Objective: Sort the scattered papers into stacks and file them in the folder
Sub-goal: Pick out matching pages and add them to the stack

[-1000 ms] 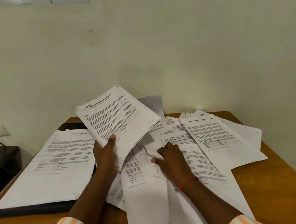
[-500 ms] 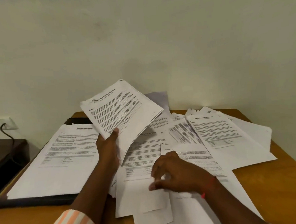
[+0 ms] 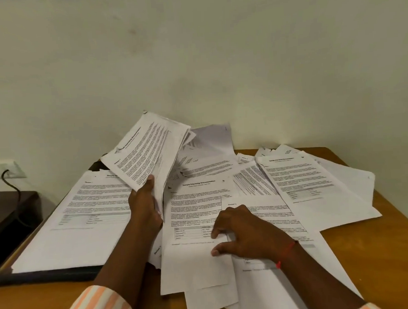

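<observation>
Head view: my left hand (image 3: 144,204) clamps a lifted sheaf (image 3: 146,150) at 11 o'clock; my right hand (image 3: 245,232), fingers spread, presses the scattered papers (image 3: 197,268), centre. Stack (image 3: 83,219) on folder (image 3: 51,275), 9 o'clock.

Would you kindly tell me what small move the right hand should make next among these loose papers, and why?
Probably the right hand should pinch the white printed sheet headed Sample Internship Documentation and lift it toward the bundle of white printed sheets gripped by the left hand. Its fingers rest on that sheet, which lies near the top of the loose pile.
</observation>
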The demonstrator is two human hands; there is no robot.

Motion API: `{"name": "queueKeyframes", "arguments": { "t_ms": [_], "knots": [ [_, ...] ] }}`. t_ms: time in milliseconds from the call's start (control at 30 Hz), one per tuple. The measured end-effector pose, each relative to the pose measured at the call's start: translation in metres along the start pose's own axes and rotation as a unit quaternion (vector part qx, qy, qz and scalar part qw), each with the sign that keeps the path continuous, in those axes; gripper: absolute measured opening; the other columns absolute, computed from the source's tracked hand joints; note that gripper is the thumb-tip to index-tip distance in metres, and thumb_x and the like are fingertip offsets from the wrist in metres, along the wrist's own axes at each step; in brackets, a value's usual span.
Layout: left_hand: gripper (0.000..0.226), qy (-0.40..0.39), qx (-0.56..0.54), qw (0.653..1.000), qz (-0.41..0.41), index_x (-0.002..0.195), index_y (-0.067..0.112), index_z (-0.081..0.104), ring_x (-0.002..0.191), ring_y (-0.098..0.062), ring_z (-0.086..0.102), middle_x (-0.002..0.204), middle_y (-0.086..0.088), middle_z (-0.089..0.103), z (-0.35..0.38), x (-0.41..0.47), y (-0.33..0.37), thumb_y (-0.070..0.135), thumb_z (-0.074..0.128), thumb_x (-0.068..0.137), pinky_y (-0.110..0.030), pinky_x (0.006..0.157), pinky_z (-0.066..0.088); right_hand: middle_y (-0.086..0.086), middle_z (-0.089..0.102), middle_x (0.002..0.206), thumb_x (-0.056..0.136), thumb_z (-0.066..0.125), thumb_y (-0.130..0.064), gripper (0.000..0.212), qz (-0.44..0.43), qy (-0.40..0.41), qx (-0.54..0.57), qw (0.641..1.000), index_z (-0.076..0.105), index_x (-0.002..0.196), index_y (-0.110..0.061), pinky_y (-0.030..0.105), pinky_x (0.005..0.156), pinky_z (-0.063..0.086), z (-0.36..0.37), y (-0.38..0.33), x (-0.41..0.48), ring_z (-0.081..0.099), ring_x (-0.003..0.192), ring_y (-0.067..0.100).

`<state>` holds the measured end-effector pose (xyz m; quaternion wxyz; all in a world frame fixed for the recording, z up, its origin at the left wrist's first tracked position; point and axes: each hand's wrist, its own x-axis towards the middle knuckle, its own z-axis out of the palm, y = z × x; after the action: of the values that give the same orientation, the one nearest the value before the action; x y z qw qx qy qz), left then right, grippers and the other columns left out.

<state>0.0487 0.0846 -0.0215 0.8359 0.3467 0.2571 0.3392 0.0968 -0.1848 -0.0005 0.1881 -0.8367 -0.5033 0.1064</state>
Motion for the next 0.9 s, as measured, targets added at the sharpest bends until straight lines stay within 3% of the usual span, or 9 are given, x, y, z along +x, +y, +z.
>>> {"name": "queueKeyframes", "arguments": {
  "t_ms": [67, 133, 233, 333, 433, 567, 633, 733, 900],
  "knots": [
    [0.041, -0.007, -0.034, 0.999, -0.025, 0.128, 0.023, 0.068, 0.091, -0.024, 0.071, 0.120, -0.013, 0.073, 0.000, -0.002, 0.003, 0.025, 0.078, 0.088, -0.049, 0.086, 0.057, -0.022, 0.054, 0.115, 0.080, 0.071, -0.066, 0.046, -0.010, -0.001, -0.005, 1.000, 0.065, 0.115, -0.037, 0.020, 0.094, 0.037, -0.001, -0.001, 0.001, 0.036, 0.112, 0.006],
    [0.031, -0.012, -0.042, 0.998, -0.038, 0.128, 0.015, 0.065, 0.075, -0.016, 0.076, 0.096, -0.004, 0.078, 0.007, -0.011, 0.009, 0.018, 0.068, 0.097, -0.037, 0.067, 0.062, -0.021, 0.055, 0.115, 0.081, 0.071, -0.062, 0.044, -0.019, 0.004, -0.010, 1.000, 0.066, 0.114, -0.035, 0.012, 0.091, 0.029, -0.001, -0.001, 0.001, 0.036, 0.108, 0.002],
    [0.017, -0.004, -0.048, 0.998, -0.037, 0.118, 0.015, 0.063, 0.060, -0.009, 0.073, 0.074, 0.001, 0.077, 0.012, -0.017, 0.010, 0.012, 0.059, 0.102, -0.025, 0.048, 0.057, -0.022, 0.054, 0.114, 0.080, 0.071, -0.064, 0.044, -0.011, 0.005, -0.002, 1.000, 0.065, 0.114, -0.036, 0.021, 0.094, 0.036, 0.001, 0.000, 0.001, 0.037, 0.111, 0.006],
    [0.030, 0.001, -0.036, 0.999, -0.039, 0.128, 0.012, 0.063, 0.074, -0.015, 0.077, 0.106, -0.009, 0.077, 0.011, -0.018, 0.011, 0.013, 0.065, 0.099, -0.035, 0.059, 0.062, -0.022, 0.053, 0.113, 0.078, 0.073, -0.064, 0.045, 0.001, 0.000, -0.001, 1.000, 0.064, 0.113, -0.037, 0.030, 0.097, 0.042, 0.002, -0.001, 0.001, 0.038, 0.113, 0.008],
    [0.021, -0.003, -0.028, 0.999, -0.046, 0.118, 0.018, 0.066, 0.066, -0.012, 0.075, 0.107, -0.007, 0.073, 0.009, -0.017, 0.011, 0.014, 0.066, 0.098, -0.032, 0.058, 0.061, -0.022, 0.052, 0.114, 0.076, 0.075, -0.063, 0.048, -0.002, 0.010, -0.009, 1.000, 0.063, 0.114, -0.037, 0.025, 0.094, 0.036, 0.000, -0.004, 0.000, 0.036, 0.111, 0.005],
    [0.035, -0.010, -0.021, 0.999, -0.043, 0.129, 0.021, 0.066, 0.100, -0.028, 0.075, 0.119, -0.011, 0.073, 0.009, -0.016, 0.009, 0.020, 0.071, 0.094, -0.050, 0.084, 0.061, -0.017, 0.051, 0.129, 0.083, 0.065, -0.069, 0.061, 0.006, 0.047, -0.053, 0.998, 0.055, 0.131, -0.032, 0.031, 0.109, 0.029, 0.003, 0.000, 0.004, 0.040, 0.118, 0.005],
    [0.037, -0.023, -0.020, 0.999, -0.037, 0.131, 0.022, 0.065, 0.107, -0.031, 0.072, 0.124, -0.013, 0.071, 0.011, -0.019, 0.009, 0.019, 0.071, 0.095, -0.045, 0.080, 0.062, -0.014, 0.049, 0.136, 0.087, 0.060, -0.068, 0.064, 0.004, 0.037, -0.050, 0.998, 0.052, 0.137, -0.030, 0.032, 0.112, 0.029, 0.006, 0.002, 0.005, 0.041, 0.125, 0.008],
    [0.036, -0.043, 0.005, 0.999, -0.019, 0.132, 0.021, 0.065, 0.094, -0.020, 0.073, 0.122, -0.007, 0.072, 0.020, -0.026, 0.008, 0.016, 0.067, 0.097, -0.027, 0.064, 0.061, -0.019, 0.054, 0.134, 0.090, 0.061, -0.064, 0.055, 0.002, 0.005, 0.052, 0.999, 0.055, 0.135, -0.034, 0.025, 0.106, 0.038, 0.008, 0.000, 0.006, 0.047, 0.123, 0.000],
    [0.045, -0.098, 0.070, 0.993, 0.015, 0.141, 0.023, 0.059, 0.117, -0.019, 0.068, 0.128, 0.003, 0.071, 0.028, -0.034, -0.003, 0.010, 0.063, 0.099, -0.037, 0.096, 0.056, -0.009, 0.063, 0.116, 0.092, 0.068, -0.035, 0.031, 0.118, 0.198, 0.131, 0.964, 0.063, 0.121, -0.024, 0.032, 0.092, 0.051, -0.007, 0.045, 0.035, 0.063, 0.107, 0.011]
  ]
}}
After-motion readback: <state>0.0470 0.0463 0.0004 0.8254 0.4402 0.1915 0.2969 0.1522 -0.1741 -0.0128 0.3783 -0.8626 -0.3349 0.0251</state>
